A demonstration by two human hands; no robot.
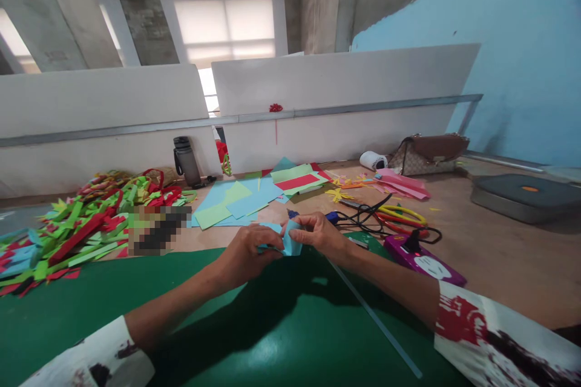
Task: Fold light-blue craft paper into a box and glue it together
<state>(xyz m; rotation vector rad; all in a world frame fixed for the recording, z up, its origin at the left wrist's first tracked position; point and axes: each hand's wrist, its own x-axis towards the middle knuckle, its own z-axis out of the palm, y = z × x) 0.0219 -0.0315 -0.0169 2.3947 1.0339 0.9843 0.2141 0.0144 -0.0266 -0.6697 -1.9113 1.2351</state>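
A small folded piece of light blue paper (293, 240) is held up between my two hands, above the green mat (254, 338). My left hand (256, 247) pinches its left side with the fingertips. From the right, my right hand (320, 234) grips its upper edge between thumb and fingers. Just behind the hands, the blue tip of a tool (333, 217), perhaps a glue gun, pokes out with a black cord; the hands partly hide it. A long pale strip (376, 317) lies slanting on the mat below my right forearm.
Cut paper scraps (100, 217) in green and red are heaped at left. Blue and green sheets (240, 196) lie behind the hands. A purple power strip (424, 260), yellow-handled scissors (402, 214) and a grey case (526, 199) are at right. A dark bottle (186, 160) stands at the back.
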